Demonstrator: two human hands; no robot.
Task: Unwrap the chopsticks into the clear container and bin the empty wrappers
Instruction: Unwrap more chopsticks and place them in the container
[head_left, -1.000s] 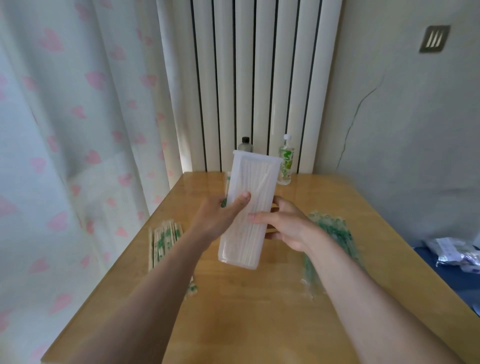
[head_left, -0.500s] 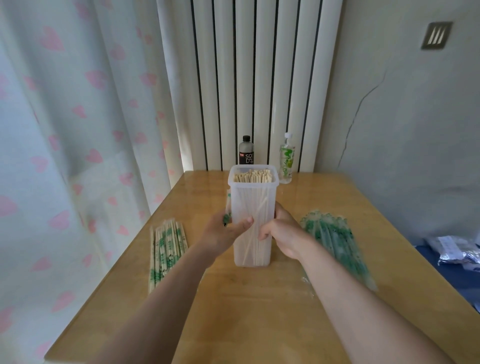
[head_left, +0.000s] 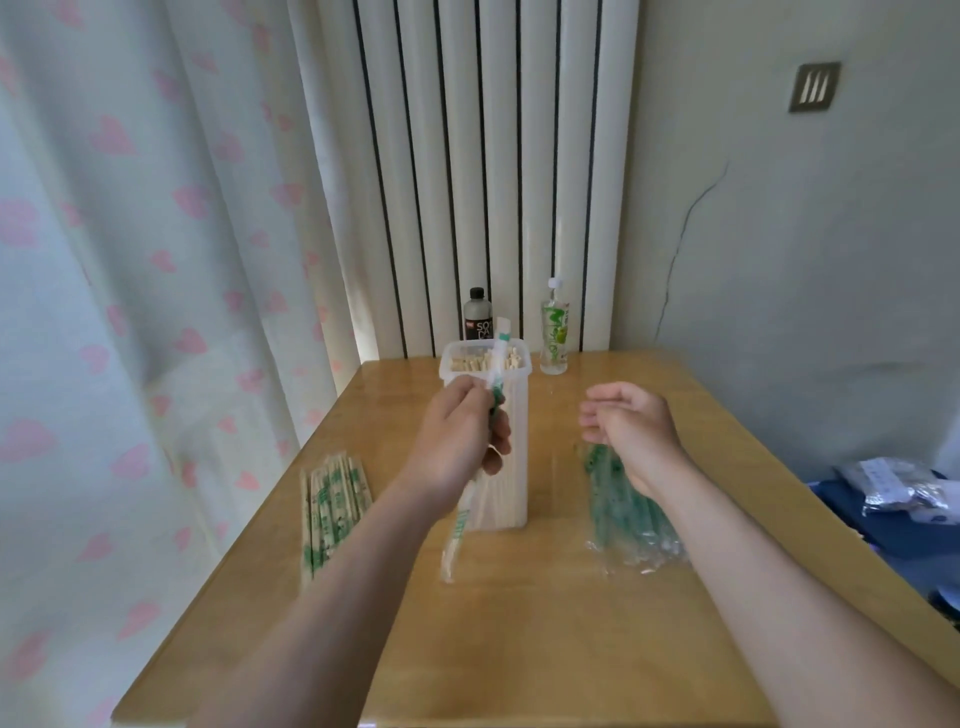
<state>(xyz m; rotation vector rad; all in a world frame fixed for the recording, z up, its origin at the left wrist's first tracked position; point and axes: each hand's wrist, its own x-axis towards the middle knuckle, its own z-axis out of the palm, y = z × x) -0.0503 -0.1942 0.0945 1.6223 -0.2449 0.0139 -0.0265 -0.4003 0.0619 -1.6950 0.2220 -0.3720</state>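
A tall clear container (head_left: 511, 415) stands upright mid-table, full of bare chopsticks. My left hand (head_left: 460, 441) grips one wrapped chopstick pair (head_left: 457, 530) in front of the container, held steeply tilted, its top end above the rim. My right hand (head_left: 631, 423) hovers to the right of the container, fingers relaxed and empty. Below that hand lies a pile of empty green-printed wrappers (head_left: 631, 519). A row of wrapped chopsticks (head_left: 330, 512) lies on the table's left side.
The wooden table (head_left: 519, 623) stands against a white radiator. A dark soda bottle (head_left: 478, 317) and a green-labelled bottle (head_left: 555, 332) stand at its back edge. A curtain hangs left. Plastic bags (head_left: 893, 486) lie on a blue surface to the right.
The container, lifted in both hands a second ago, now stands on the table. Both hands have let go of it; my right hand moved off to the right.
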